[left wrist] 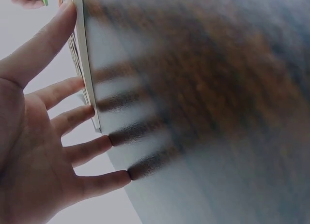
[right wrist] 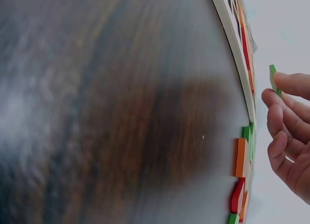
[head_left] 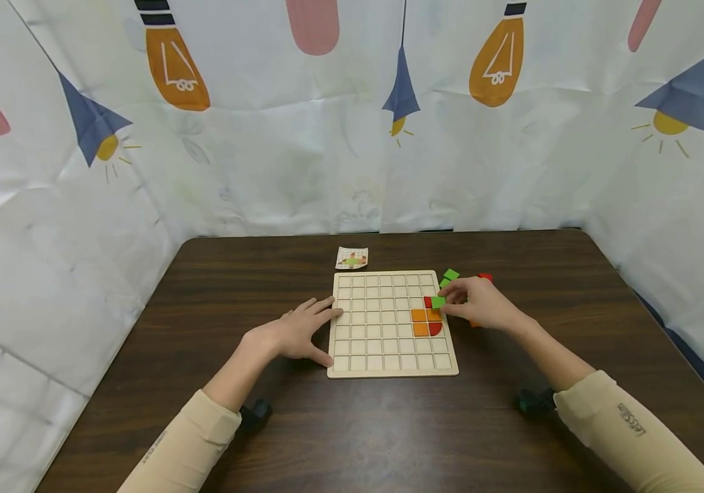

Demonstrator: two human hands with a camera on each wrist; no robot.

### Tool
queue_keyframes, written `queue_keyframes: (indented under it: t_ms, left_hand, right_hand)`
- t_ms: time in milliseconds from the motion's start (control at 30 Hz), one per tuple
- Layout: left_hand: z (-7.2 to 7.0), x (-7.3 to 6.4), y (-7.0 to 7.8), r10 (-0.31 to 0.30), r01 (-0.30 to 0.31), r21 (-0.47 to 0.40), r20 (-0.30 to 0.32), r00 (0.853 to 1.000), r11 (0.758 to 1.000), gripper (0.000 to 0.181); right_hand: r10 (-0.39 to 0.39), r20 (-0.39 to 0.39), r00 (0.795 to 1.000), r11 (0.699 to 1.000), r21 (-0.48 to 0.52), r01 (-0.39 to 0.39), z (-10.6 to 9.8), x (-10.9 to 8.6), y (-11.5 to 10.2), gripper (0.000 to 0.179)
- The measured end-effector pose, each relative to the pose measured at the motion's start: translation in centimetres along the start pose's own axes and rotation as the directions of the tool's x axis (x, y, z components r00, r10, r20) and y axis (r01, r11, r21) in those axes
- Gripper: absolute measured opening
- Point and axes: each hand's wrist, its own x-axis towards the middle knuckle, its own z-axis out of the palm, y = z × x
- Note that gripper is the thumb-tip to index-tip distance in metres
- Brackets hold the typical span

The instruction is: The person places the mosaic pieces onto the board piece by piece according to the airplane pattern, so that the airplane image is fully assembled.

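Observation:
A pale wooden grid board [head_left: 376, 342] lies on the dark table. My left hand [head_left: 300, 331] rests at its left edge, fingers spread and straight; in the left wrist view the thumb [left wrist: 53, 33] touches the board's side. Above the board's right part, my right hand [head_left: 481, 302] pinches a green square tile [head_left: 438, 302] between thumb and fingers; the right wrist view shows this green tile [right wrist: 274, 79] held clear of the board. Orange tiles [head_left: 420, 329], a red rounded tile [head_left: 435, 329] and a partly covered red tile [head_left: 428, 302] sit in the grid near the right edge.
Loose green tiles [head_left: 450, 274] lie just right of the board, with red [head_left: 485, 276] and orange [right wrist: 241, 157] pieces partly behind my right hand. A small pattern card [head_left: 352, 258] lies beyond the board. A printed curtain [head_left: 303, 164] hangs behind the table.

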Motion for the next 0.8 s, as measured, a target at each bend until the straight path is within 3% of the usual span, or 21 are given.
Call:
queue_keyframes:
  t_ms: [367,633,800]
  left_hand:
    - [0.0,0.0,-0.1,0.003,-0.003,0.002,-0.001,1.0,1.0,0.098]
    - [0.0,0.1,0.0,0.0,0.0,-0.003,-0.003,1.0,1.0,0.098]
    - [0.0,0.1,0.1,-0.013,0.013,-0.001,-0.007,1.0,1.0,0.098]
  right_hand:
    - [-0.067,0.019,0.998,0.998,-0.013,0.068,1.0,0.6,-0.9,0.025]
    - [-0.041,0.047,0.998,0.999,0.029,0.04,1.8,1.4,-2.0,0.027]
    - [-0.066,0.072,0.995,0.997,0.034,0.063,2.3,1.9,-2.6,0.027]
